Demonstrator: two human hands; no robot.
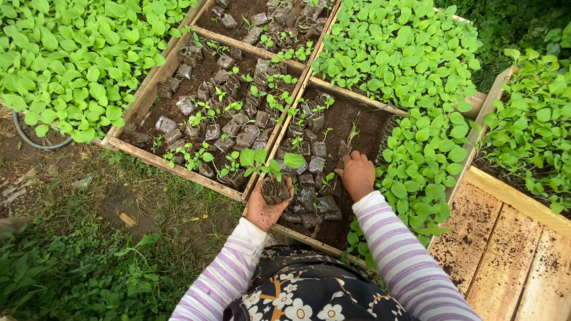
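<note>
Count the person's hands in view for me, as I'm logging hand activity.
2. The left hand holds a soil plug seedling over the wooden tray; the right hand reaches into dark soil beside the leafy green seedlings.

My right hand [357, 174] hides its fingertips in the soil of the wooden tray [178, 169]; above it, farther trays run off the top edge.

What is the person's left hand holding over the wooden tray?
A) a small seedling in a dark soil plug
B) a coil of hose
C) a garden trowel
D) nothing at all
A: the left hand lies palm up, cradling a seedling with green leaves and a dark soil plug, while the right hand reaches into the wooden tray.
</note>
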